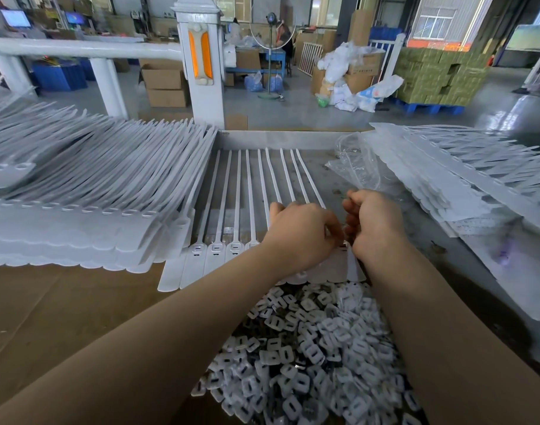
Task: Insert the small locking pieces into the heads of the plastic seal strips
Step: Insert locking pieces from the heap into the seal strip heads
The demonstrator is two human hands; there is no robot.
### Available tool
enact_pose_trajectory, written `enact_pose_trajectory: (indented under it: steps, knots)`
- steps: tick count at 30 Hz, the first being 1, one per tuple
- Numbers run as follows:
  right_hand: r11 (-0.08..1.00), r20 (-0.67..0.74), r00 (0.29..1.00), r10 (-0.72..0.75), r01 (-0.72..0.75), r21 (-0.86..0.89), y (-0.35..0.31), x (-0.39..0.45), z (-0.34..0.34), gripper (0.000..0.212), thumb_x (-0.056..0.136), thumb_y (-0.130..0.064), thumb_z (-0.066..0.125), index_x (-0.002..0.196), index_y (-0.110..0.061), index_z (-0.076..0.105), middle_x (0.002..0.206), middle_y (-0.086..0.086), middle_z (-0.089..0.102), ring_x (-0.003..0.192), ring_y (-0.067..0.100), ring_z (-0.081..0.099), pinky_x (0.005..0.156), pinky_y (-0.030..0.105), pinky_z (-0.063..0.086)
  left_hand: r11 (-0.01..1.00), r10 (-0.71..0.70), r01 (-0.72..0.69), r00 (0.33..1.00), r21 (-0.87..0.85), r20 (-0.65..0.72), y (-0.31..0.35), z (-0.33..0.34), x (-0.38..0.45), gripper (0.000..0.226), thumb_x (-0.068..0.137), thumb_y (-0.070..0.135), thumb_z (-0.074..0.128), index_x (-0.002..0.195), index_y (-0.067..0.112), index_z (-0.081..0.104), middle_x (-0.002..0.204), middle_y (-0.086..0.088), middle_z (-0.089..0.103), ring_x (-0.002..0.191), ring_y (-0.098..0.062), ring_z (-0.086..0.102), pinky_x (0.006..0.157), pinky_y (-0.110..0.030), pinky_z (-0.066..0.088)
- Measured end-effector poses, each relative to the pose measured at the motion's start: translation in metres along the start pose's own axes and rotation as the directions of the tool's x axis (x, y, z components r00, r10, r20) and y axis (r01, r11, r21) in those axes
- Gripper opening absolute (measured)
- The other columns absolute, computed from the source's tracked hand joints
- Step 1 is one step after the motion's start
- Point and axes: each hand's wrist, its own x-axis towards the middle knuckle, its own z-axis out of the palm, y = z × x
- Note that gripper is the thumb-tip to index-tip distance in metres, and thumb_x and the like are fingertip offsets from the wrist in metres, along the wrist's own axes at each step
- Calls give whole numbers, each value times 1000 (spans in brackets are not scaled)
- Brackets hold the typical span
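A row of white plastic seal strips (219, 210) lies on the table with tails pointing away and heads toward me. The three leftmost heads (216, 248) show fitted locking pieces. My left hand (302, 234) rests curled over the heads at the row's right part, hiding them. My right hand (374, 223) is curled close beside it at the row's right end, fingertips together over a head; what it pinches is hidden. A heap of small white locking pieces (311, 342) lies below the strips, between my forearms.
A big stack of strips (78, 185) fills the left side. Another stack (464, 185) and a crumpled clear plastic bag (360, 167) lie on the right. Brown cardboard (63, 308) covers the near left of the table. A white post (202, 59) stands behind.
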Motion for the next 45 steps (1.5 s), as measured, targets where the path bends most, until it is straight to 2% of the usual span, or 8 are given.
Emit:
enact_pose_trajectory:
  steps: [7,11,17,27,31,35,40,45]
  knots:
    - [1000,-2,1000,14,-14,3,-1,1,-1,13,94,-17,56,82,-20,60,72,-4,59,54,11,41,50,26,36,994,29,-3,974,-113,225,-9,-29,-5,25,97,25,55,106,40,73,102,21,68,105,-5,58,110,-45,30]
    - [999,17,1000,-21,22,-38,0,2,-2,11,94,-16,55,86,-19,62,70,-4,59,52,10,39,49,25,35,965,51,9,974,-263,221,-24,-47,-15,18,91,17,66,98,31,76,93,15,72,87,2,65,89,-26,54]
    - [961,69,988,-136,148,-234,3,0,1,17,89,-17,62,72,-16,60,74,0,58,56,12,38,54,28,33,969,56,5,969,-246,242,-31,-42,-32,12,85,29,73,97,32,74,77,19,62,74,13,55,66,-3,44]
    - [941,120,982,-145,174,-291,4,-6,2,19,87,-14,62,68,-14,59,82,8,52,58,14,33,56,29,30,989,53,-36,991,-141,120,-22,-20,-35,7,92,28,65,94,25,72,83,15,66,74,3,61,69,-17,52]
    - [925,151,974,-170,211,-317,3,-8,2,20,91,-16,62,71,-15,58,77,4,59,60,14,39,59,29,33,920,-123,120,992,-372,17,-26,-24,-32,6,90,25,69,86,28,73,71,17,66,70,5,63,63,-10,50]
    - [944,116,983,-146,173,-281,3,-5,2,18,89,-16,62,72,-14,61,70,0,58,54,14,38,51,28,32,786,-236,243,968,-568,87,-23,-35,-23,5,84,18,75,79,20,73,71,1,74,65,-16,68,73,-40,59]
    - [984,53,996,-70,77,-161,2,2,0,14,90,-15,60,76,-15,61,70,-2,60,51,12,39,38,21,32,783,-270,297,954,-546,132,-2,-20,-9,8,82,22,74,81,14,73,77,-6,72,66,-14,60,63,-30,53]
    - [997,7,1000,-25,25,-77,0,5,-4,15,88,-15,63,73,-16,63,67,-4,61,62,13,44,55,29,38,838,-277,303,953,-453,126,15,0,1,22,82,35,73,74,14,71,68,-2,67,60,-15,57,57,-26,45]
